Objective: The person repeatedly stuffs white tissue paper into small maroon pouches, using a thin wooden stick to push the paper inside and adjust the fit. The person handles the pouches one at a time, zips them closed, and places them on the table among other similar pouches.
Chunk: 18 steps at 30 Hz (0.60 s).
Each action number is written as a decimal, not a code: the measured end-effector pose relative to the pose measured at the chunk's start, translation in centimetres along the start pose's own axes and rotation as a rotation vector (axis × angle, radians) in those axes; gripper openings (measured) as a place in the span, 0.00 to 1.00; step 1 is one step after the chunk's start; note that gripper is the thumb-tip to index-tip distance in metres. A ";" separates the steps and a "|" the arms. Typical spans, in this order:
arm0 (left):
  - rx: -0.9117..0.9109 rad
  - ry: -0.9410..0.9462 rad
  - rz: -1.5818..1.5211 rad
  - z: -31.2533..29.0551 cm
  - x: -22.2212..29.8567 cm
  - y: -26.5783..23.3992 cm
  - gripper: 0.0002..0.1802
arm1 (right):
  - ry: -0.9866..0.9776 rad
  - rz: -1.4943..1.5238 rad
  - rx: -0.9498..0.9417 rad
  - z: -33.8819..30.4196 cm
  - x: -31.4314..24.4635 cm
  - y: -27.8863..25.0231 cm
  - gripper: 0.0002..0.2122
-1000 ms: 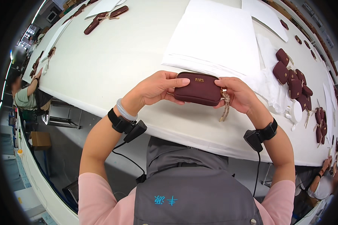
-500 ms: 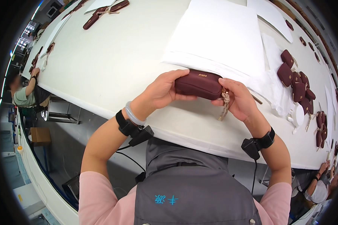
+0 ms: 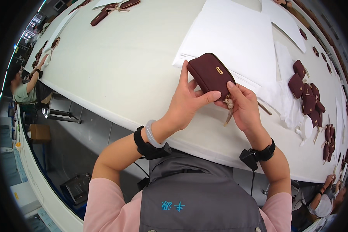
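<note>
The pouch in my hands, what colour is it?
The pouch is dark burgundy, clearest in the head view.

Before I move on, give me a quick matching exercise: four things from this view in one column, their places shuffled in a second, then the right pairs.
Things
1. Nearest burgundy pouch
2. White sheets
3. Pale grey bracelet
4. Cardboard box

Places
A. Worn around the left wrist
B. Away from the table, at the picture's left
C. Held between the left hand and the right hand
D. Lying flat on the table, beyond the hands

Right pairs
1-C
2-D
3-A
4-B
</note>
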<state>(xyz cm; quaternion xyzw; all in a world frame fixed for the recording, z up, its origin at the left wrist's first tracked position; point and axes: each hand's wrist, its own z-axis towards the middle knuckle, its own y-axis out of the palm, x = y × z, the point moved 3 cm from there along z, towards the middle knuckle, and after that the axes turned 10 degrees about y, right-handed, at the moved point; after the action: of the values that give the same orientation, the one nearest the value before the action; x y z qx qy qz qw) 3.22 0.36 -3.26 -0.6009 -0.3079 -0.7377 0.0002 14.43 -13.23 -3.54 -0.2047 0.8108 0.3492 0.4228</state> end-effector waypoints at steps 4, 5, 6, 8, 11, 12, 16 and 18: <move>-0.038 0.019 0.028 -0.5 0.7 0.4 0.66 | -0.015 0.034 0.001 -0.5 0.0 0.4 0.12; -0.040 0.023 0.012 -0.6 0.7 0.4 0.64 | -0.018 0.038 0.012 -0.6 0.0 0.8 0.11; -0.042 0.028 -0.005 -0.7 0.7 0.3 0.63 | -0.020 0.043 0.023 -0.7 0.0 1.0 0.10; -0.033 0.012 -0.066 -0.7 0.4 0.3 0.59 | -0.060 -0.012 0.032 -0.7 0.3 0.7 0.09; 0.003 -0.043 -0.158 -0.5 -0.1 0.2 0.51 | -0.108 -0.099 0.054 -0.7 0.5 0.5 0.09; 0.012 -0.061 -0.170 -0.4 -0.1 0.2 0.48 | -0.122 -0.129 0.063 -0.7 0.5 0.4 0.09; 0.026 -0.078 -0.171 -0.4 -0.3 0.1 0.41 | -0.134 -0.184 0.086 -0.9 0.4 0.6 0.10; 0.033 -0.085 -0.176 -0.4 -0.6 -0.1 0.40 | -0.137 -0.192 0.090 -1.0 0.3 0.8 0.10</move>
<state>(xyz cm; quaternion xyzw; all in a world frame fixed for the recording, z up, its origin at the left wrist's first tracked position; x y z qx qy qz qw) 2.97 0.09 -3.85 -0.6021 -0.3712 -0.7036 -0.0678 13.28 -13.44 -3.06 -0.2378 0.7716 0.2836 0.5174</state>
